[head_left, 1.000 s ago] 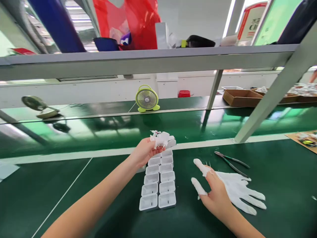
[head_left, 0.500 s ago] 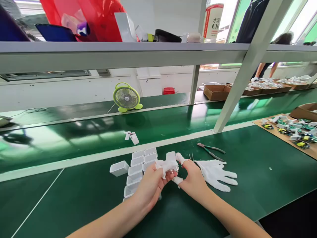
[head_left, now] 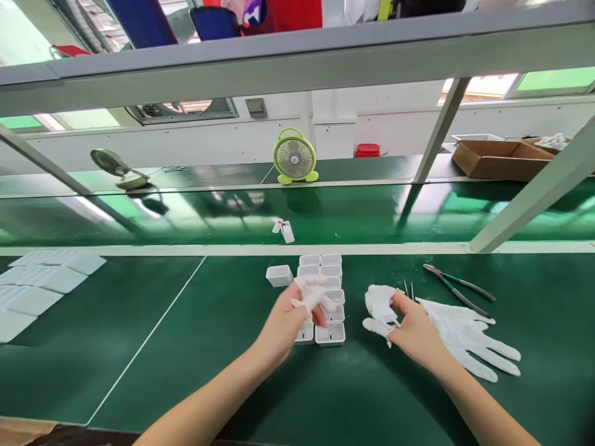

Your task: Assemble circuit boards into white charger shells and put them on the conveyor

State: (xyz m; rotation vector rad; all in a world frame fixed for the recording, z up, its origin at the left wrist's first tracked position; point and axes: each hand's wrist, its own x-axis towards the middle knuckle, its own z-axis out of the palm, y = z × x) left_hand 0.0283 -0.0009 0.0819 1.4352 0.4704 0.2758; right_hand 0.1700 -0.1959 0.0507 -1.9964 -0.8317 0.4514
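Note:
My left hand [head_left: 297,306], with white coverings on some fingers, hovers over two columns of small white open boxes [head_left: 330,335]; its fingers are apart and I see nothing held. Further right, my right hand [head_left: 404,319] pinches a small white part [head_left: 383,305] between its white-covered fingertips. A single white box [head_left: 279,275] sits left of the columns. Beside my right hand lie a white glove [head_left: 469,337], tweezers [head_left: 409,290] partly hidden behind the hand, and green-handled pliers [head_left: 458,286].
Rows of white pieces [head_left: 44,282] lie at the left. Small white parts [head_left: 284,230] rest on the green belt [head_left: 223,214]. Behind it are a green fan [head_left: 294,158] and a cardboard box [head_left: 504,162]. A shelf [head_left: 279,59] crosses overhead, with slanted posts [head_left: 525,198] at the sides.
My hands have separated: the left now hovers over the boxes, and the right holds the white part away from it. The view has turned left, bringing the rows of white pieces into sight.

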